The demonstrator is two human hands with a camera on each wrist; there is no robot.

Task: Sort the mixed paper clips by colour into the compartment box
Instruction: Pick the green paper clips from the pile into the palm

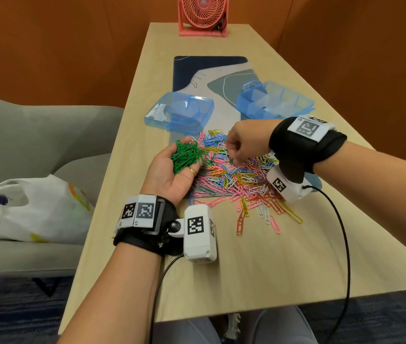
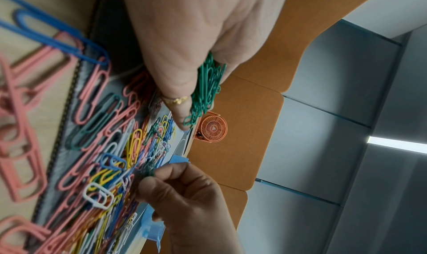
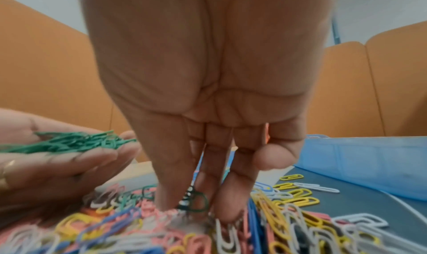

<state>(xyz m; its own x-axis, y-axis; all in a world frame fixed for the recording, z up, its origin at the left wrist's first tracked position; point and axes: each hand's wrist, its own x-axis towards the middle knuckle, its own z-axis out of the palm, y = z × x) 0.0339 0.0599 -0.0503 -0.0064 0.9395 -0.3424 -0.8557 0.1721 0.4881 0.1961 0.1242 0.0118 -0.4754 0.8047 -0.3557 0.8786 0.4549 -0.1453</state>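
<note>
My left hand (image 1: 172, 177) lies palm up at the left edge of the mixed clip pile (image 1: 244, 184), its fingers almost straight. A heap of green clips (image 1: 187, 155) rests on its palm and fingers, also seen in the left wrist view (image 2: 205, 88) and the right wrist view (image 3: 69, 143). My right hand (image 1: 234, 157) reaches down into the top of the pile. Its thumb and fingertips (image 3: 166, 199) pinch a single green clip (image 3: 201, 202) among pink, white and blue ones. The blue compartment box (image 1: 244, 103) stands open behind the right wrist; the compartments that show look bare.
The box's blue lid (image 1: 179, 112) lies at the pile's far left on a dark desk mat (image 1: 209, 65). A pink fan (image 1: 203, 14) stands at the table's far end. Loose clips spill toward the near edge. A grey chair (image 1: 23, 125) with a white bag (image 1: 35, 207) is on the left.
</note>
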